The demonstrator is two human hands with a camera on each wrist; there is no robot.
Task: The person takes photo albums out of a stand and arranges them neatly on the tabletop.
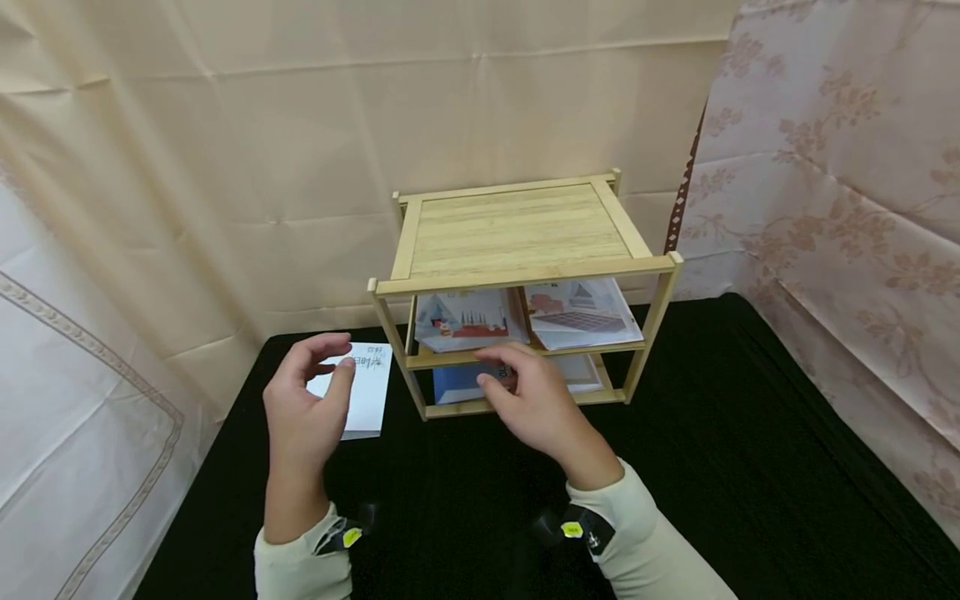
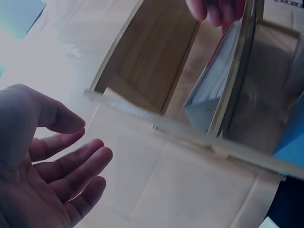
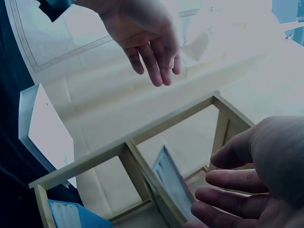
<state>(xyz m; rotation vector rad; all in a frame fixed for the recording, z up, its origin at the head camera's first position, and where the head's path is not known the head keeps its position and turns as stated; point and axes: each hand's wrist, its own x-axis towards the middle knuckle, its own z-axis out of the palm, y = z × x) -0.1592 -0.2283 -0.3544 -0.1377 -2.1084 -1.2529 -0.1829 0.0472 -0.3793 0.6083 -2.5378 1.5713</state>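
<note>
The wooden shelf stands before you: its middle tier holds two picture-covered books, its lower tier a blue book and a paler item. Just left lies a white block with writing. Your right hand and left hand hover, loosely curved, thumbs parted from fingers.

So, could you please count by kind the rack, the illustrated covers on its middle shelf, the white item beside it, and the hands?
Wooden rack: 1
Illustrated covers: 2
White item: 1
Hands: 2
Total: 6
</note>
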